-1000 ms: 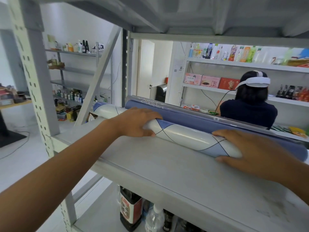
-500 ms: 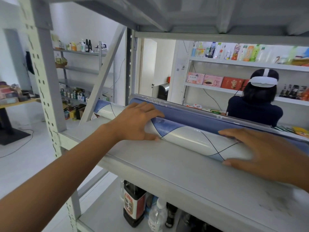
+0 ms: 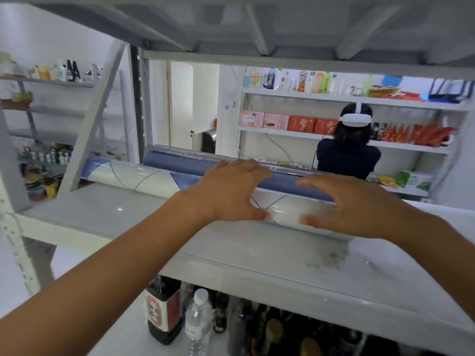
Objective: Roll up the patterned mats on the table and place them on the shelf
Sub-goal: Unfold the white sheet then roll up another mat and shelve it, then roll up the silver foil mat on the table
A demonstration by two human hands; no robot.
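Note:
A rolled mat (image 3: pixel 144 177), white with blue patches and thin dark lines, lies lengthwise on the grey shelf board (image 3: pixel 257 255). Right behind it, touching it, lies a second rolled mat (image 3: pixel 180 163) in plain blue. My left hand (image 3: pixel 228 194) lies over the middle of the white roll, fingers spread and reaching onto the blue one, thumb at the roll's front. My right hand (image 3: pixel 357 204) covers the roll's right part the same way, fingers spread, thumb low in front. The roll's right end is hidden under that hand.
The shelf above (image 3: pixel 257 27) hangs low over the rolls. A perforated upright (image 3: pixel 10 181) and a diagonal brace (image 3: pixel 95 119) stand at the left. A dark sauce bottle (image 3: pixel 163 309) and a water bottle (image 3: pixel 198 322) stand on the lower level. A person wearing a white headset (image 3: pixel 349 150) faces away behind the shelf.
My left hand has slid right along the white roll, so both hands now lie close together. Their fingers have spread wider. The rolls stay in place.

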